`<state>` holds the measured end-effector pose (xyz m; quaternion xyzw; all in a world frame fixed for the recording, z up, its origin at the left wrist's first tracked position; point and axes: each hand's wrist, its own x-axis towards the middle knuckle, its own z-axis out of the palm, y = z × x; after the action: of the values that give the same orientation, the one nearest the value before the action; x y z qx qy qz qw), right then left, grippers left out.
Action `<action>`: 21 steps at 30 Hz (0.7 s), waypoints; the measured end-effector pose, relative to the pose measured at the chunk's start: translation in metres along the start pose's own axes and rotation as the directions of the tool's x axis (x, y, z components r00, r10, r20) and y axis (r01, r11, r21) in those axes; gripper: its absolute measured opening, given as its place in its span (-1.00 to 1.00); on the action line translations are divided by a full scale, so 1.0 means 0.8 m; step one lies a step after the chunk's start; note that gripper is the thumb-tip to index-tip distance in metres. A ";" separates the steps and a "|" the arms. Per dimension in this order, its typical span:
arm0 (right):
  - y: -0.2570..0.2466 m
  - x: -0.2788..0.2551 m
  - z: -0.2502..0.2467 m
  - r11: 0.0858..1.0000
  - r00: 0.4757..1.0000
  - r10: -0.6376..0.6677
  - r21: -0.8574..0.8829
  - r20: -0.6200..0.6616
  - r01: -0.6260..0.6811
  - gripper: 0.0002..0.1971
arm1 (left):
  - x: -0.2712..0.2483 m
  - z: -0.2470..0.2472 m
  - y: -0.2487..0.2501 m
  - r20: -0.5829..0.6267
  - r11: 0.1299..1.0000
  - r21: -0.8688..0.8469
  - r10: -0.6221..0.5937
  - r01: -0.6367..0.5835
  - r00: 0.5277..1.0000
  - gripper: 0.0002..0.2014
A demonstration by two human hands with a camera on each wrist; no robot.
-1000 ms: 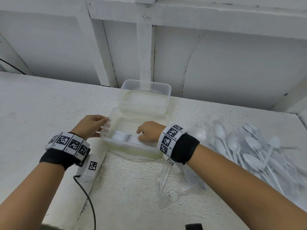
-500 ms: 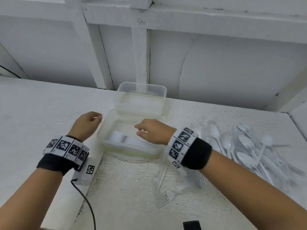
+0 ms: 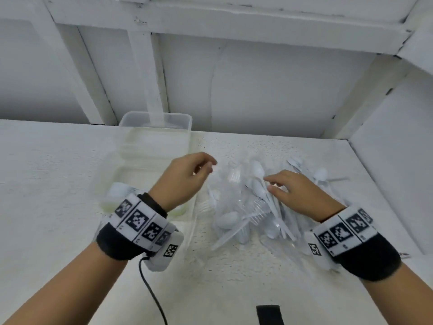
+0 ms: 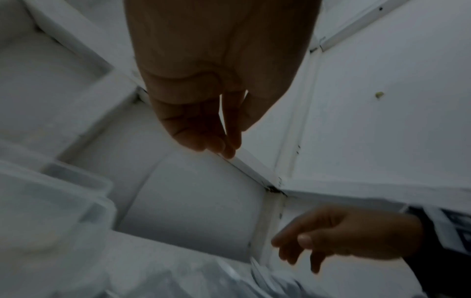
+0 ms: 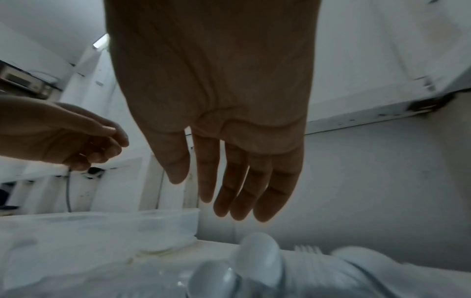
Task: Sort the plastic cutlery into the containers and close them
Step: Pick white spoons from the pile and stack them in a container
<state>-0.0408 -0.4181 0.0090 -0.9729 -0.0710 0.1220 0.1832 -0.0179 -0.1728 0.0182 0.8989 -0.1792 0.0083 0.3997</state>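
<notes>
A clear hinged container point(image 3: 133, 174) stands open on the white table, its lid point(image 3: 154, 132) raised at the back; my left wrist hides part of its base. To its right lies a pile of white spoons and clear forks point(image 3: 243, 214). My left hand point(image 3: 203, 166) hovers at the pile's left edge with loosely curled fingers, holding nothing. My right hand point(image 3: 271, 184) is over the pile's middle, fingers straight, tips at a white spoon point(image 3: 257, 171). The right wrist view shows the right hand point(image 5: 229, 201) empty above spoons point(image 5: 257, 256). The left wrist view shows the left hand point(image 4: 216, 141) relaxed and empty.
A white panelled wall point(image 3: 281, 90) runs close behind the table, and a side wall point(image 3: 393, 184) bounds it on the right. A black cable point(image 3: 150, 289) trails from my left wristband towards the near edge. A small black object point(image 3: 269, 315) lies at the near edge.
Both hands have left the container and moved right to the cutlery pile. The right hand, which was inside the container at the forks, is now over the spoons.
</notes>
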 end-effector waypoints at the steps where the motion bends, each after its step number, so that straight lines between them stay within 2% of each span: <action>1: 0.008 -0.011 0.002 1.000 1.000 0.022 0.017 -0.012 -0.022 -0.68 | 0.003 0.016 0.004 0.103 0.998 0.056 -0.002 -0.004 0.995 -0.79; 4: 0.023 -0.041 0.008 0.996 0.998 0.047 0.079 -0.051 -0.043 -0.74 | 0.008 0.059 0.006 0.367 0.956 0.293 -0.100 -0.013 0.925 -0.74; 7: 0.033 -0.057 0.018 0.991 0.995 0.048 0.127 -0.088 -0.036 -0.76 | 0.008 0.081 0.004 0.477 0.864 0.502 -0.236 -0.042 0.846 -0.66; 9: 0.041 -0.060 0.027 0.990 0.994 0.056 0.137 -0.095 -0.043 -0.73 | 0.007 0.087 0.001 0.531 0.828 0.557 -0.287 -0.073 0.797 -0.60; 11: 0.048 -0.060 0.034 0.987 0.992 0.075 0.147 -0.100 -0.060 -0.70 | 0.004 0.091 -0.002 0.559 0.823 0.563 -0.310 -0.078 0.769 -0.54; 13: 0.049 -0.060 0.037 0.986 0.991 0.081 0.156 -0.106 -0.064 -0.69 | 0.002 0.093 -0.005 0.552 0.830 0.555 -0.316 -0.058 0.772 -0.52; 17: 0.043 -0.054 0.036 0.991 0.993 0.040 0.135 -0.111 -0.024 -0.69 | -0.001 0.087 -0.009 0.494 0.880 0.474 -0.305 0.042 0.814 -0.60; 21: 0.041 -0.042 0.038 0.989 0.993 0.024 0.151 -0.120 -0.006 -0.70 | -0.004 0.074 -0.009 0.498 0.907 0.400 -0.334 0.129 0.800 -0.68</action>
<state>-0.0784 -0.4439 -0.0235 -0.9625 -0.0430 0.0692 0.2589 -0.0265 -0.2099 -0.0276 0.9330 -0.1702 -0.2716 0.1634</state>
